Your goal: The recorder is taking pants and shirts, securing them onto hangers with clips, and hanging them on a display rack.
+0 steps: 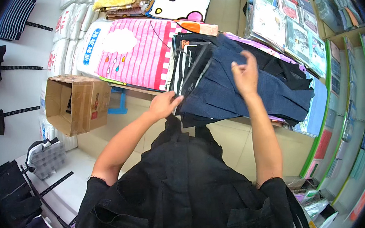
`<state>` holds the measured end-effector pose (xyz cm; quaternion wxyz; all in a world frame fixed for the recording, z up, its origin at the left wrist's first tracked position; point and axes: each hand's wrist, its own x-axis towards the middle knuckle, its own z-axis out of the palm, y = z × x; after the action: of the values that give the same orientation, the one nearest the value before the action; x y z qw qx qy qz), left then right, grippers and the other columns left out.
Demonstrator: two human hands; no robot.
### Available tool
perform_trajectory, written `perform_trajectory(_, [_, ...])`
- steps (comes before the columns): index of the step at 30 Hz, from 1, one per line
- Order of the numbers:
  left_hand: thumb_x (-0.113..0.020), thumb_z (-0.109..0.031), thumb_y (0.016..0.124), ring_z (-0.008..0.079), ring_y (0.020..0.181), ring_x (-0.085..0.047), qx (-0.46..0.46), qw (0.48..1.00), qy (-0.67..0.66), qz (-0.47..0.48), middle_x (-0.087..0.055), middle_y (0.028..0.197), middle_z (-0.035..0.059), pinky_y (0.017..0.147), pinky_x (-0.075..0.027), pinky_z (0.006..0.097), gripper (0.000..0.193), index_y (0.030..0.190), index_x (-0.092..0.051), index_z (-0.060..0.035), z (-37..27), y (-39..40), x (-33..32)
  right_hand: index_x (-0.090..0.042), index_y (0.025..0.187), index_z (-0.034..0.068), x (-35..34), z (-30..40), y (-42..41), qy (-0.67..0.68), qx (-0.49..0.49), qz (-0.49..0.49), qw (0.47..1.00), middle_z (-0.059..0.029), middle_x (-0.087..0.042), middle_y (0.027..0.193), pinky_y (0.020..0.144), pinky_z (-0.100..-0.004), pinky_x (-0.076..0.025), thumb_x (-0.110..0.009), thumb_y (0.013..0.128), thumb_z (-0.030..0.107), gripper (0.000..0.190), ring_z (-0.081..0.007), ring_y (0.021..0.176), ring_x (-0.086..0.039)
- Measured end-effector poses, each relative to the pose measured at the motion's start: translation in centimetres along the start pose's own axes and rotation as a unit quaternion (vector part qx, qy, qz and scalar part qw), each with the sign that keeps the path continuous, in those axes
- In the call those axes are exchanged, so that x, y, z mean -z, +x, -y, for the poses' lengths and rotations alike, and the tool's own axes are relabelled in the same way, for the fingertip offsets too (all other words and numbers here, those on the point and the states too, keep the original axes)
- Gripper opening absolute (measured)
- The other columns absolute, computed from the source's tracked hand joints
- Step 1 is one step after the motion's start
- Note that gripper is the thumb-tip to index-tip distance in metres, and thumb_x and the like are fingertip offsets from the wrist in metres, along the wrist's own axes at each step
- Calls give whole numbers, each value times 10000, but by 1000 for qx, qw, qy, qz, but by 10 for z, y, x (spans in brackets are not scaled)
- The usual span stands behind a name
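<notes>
A pair of navy trousers (228, 84) lies spread on a pile of dark garments, its waist end to the left. Across the waist runs the dark bar of a trouser hanger (195, 69), with a thin metal hook (182, 53) on its left side. My left hand (165, 104) grips the near end of this bar between thumb and fingers. Over the middle of the trousers is my right hand (245, 74), holding nothing, its thumb and index finger apart and slightly blurred. Black and white striped garments (178, 68) show beneath the hanger.
A folded pink blanket (135, 56) lies left of the trousers, beside white wrapped packages (64, 43). An open cardboard box (80, 103) and a blue plastic stool (118, 101) stand lower left. Shelves of packaged goods (291, 23) line the right. Garments hang from wall rods (19, 68) at left.
</notes>
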<state>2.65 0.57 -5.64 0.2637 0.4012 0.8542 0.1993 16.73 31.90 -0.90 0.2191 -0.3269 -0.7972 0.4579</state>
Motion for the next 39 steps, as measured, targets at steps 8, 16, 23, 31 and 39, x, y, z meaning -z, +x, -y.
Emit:
perform_trajectory(8, [-594, -609, 1046, 130, 675, -552, 141, 969, -156, 129, -590, 697, 17, 647, -467, 329, 638, 904, -736, -3, 14, 48, -2, -660, 1081, 80, -117, -64, -139, -156, 128, 347, 916, -141, -642, 1094, 837, -487, -582, -751, 928, 242, 241, -364, 975, -709])
perform_trajectory(16, [-573, -653, 1040, 134, 705, -551, 167, 958, -194, 133, -573, 716, -1, 680, -465, 320, 677, 876, -713, -11, -13, 51, 15, -608, 1100, 95, -159, -87, -149, -313, 252, 268, 876, -130, -606, 1047, 721, -419, -597, -736, 931, 269, 274, -283, 892, -721])
perform_trajectory(23, [-489, -744, 1020, 236, 728, -625, 96, 985, -57, 134, -630, 724, 116, 684, -485, 414, 810, 839, -709, 14, -25, 53, 35, -615, 1131, 28, -101, -61, -182, -71, 58, 153, 984, -190, -665, 1112, 813, -529, -584, -667, 955, 151, 221, -371, 939, -736])
perform_trajectory(31, [-603, -785, 940, 144, 620, -489, 203, 947, -189, 165, -524, 650, 8, 597, -378, 331, 778, 717, -664, -42, -41, 61, 18, -538, 1274, 42, -77, -30, -175, -148, 12, 103, 984, -181, -667, 1113, 765, -524, -595, -819, 880, 300, 548, -425, 933, -724])
perform_trajectory(39, [-530, -898, 873, 277, 763, -681, 200, 960, -128, 148, -698, 747, 155, 729, -513, 430, 964, 732, -733, 34, -34, 62, 13, -638, 1146, 26, -80, -40, -172, -143, 57, -9, 988, -151, -683, 1011, 678, -482, -596, -815, 895, 276, 396, -405, 819, -729])
